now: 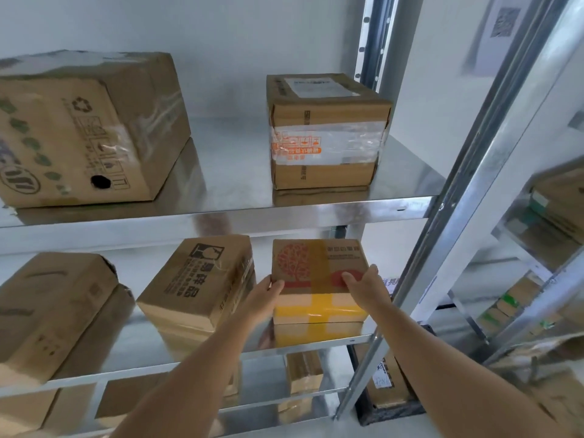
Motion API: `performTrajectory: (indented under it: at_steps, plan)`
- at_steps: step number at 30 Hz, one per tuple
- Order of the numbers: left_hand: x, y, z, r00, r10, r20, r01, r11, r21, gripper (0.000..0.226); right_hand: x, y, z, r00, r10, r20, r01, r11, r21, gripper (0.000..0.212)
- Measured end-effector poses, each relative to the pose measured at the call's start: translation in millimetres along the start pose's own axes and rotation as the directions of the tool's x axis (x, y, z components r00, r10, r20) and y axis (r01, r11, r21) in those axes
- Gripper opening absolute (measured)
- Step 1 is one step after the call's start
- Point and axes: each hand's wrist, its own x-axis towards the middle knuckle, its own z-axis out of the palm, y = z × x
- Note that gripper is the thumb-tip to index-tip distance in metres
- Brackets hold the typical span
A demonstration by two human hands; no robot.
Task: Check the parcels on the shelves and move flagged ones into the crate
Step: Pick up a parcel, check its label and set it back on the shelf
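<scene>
Both hands are clamped on the yellow-taped parcel [319, 279] at the middle shelf [316, 341] front edge, left hand [264, 297] gripping its left side and right hand [363, 287] its right, probably to slide it out level for checking.

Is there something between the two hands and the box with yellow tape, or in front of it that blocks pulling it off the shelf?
Nothing visible. The left hand and right hand already grip the yellow-taped box by its sides. Its front faces the open shelf edge. The neighbouring box stands apart on the left. The crate is not in view.
</scene>
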Motion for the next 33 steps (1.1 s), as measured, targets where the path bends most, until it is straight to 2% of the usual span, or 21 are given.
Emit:
performTrajectory:
  at_steps: [3,9,13,15,21,33]
  plan:
    - [-5,-11,-1,0.999,0.011,0.047,0.000,0.972,-0.233,0.029,-1,3,-2,1.000,-0.001,0.021,0.000,0.999,0.051,0.054]
    - [-31,-21,-7,1.000,-0.002,-0.010,-0.002,0.901,-0.433,0.026,-10,4,-9,0.996,-0.047,0.081,0.034,0.989,0.146,0.047]
    - [-52,-24,-8,0.998,-0.048,-0.052,0.012,0.842,-0.539,0.033,-18,6,-17,0.993,-0.078,0.087,0.053,0.965,0.257,0.030]
    - [-59,-28,-5,0.995,-0.069,-0.074,0.016,0.832,-0.554,0.035,-21,12,-16,0.993,-0.077,0.088,0.049,0.957,0.286,0.027]
    - [-74,-28,8,0.984,-0.098,-0.148,-0.007,0.811,-0.584,0.021,-35,39,-7,0.992,-0.083,0.094,0.053,0.956,0.289,0.028]
    - [-77,-19,11,0.981,-0.128,-0.149,0.015,0.805,-0.593,0.022,-38,35,-10,0.989,-0.101,0.107,0.067,0.956,0.284,0.030]
